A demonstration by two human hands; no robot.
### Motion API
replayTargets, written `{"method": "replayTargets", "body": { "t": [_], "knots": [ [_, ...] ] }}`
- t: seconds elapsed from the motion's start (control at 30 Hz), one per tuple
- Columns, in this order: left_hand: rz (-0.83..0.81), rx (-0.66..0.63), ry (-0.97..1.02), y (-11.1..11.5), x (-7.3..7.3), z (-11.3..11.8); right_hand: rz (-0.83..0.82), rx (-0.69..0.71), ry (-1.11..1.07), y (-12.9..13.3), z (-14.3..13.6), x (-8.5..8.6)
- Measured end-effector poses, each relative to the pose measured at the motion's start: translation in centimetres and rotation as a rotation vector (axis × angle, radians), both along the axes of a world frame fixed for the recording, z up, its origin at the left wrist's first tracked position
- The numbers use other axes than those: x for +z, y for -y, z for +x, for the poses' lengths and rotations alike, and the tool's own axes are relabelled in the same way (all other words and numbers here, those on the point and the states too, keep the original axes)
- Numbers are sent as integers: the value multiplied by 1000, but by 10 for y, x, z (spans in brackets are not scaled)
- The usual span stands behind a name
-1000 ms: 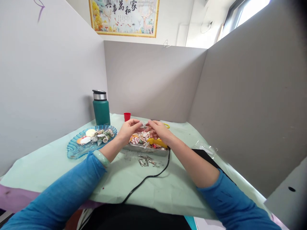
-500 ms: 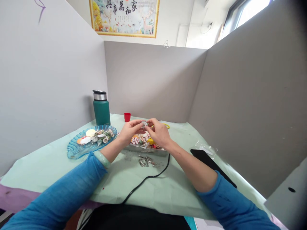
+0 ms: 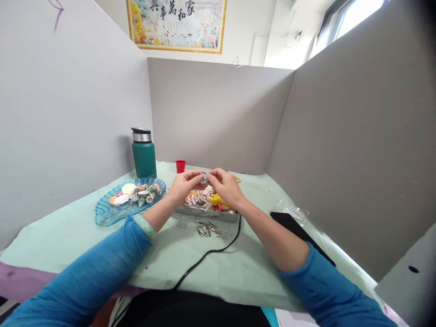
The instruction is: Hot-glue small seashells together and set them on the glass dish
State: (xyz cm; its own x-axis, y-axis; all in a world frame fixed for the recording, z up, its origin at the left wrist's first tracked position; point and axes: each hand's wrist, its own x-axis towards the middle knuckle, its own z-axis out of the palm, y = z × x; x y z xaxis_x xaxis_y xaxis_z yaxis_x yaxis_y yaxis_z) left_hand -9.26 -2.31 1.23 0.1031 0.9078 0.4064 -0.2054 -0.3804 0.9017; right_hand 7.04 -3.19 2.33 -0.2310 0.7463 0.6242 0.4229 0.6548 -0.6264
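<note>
Both hands meet above a metal tray (image 3: 194, 210) heaped with shells and a yellow piece (image 3: 218, 200). My left hand (image 3: 185, 186) pinches a small whitish-grey piece (image 3: 203, 178), too small to name. From the other side, my right hand (image 3: 226, 186) has its fingers closed at the same piece. Part of the tray's contents is hidden under the hands. In front of the tray, several small metal clips (image 3: 208, 229) lie in a loose pile on the green table cover.
A blue shell-shaped dish (image 3: 109, 213) with shells stands at the left, a green bottle (image 3: 144, 159) behind it. Further back is a red cup (image 3: 180, 166). A black cable (image 3: 200, 260) crosses the front; a black strip (image 3: 303, 236) and clear plastic bag (image 3: 294, 213) lie right.
My right hand has shifted slightly to the left at the small piece, and more of the yellow piece in the tray shows below it. My left hand has hardly moved.
</note>
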Motion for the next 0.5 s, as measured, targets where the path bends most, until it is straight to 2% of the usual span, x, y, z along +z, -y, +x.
{"method": "replayTargets", "body": {
  "t": [0.3, 0.5],
  "knots": [
    [80, 91, -160, 6, 4, 3, 3, -105, 59, -4, -2, 0],
    [105, 93, -179, 4, 1, 4, 15, -176, 110, -6, -4, -3]
  ]
}}
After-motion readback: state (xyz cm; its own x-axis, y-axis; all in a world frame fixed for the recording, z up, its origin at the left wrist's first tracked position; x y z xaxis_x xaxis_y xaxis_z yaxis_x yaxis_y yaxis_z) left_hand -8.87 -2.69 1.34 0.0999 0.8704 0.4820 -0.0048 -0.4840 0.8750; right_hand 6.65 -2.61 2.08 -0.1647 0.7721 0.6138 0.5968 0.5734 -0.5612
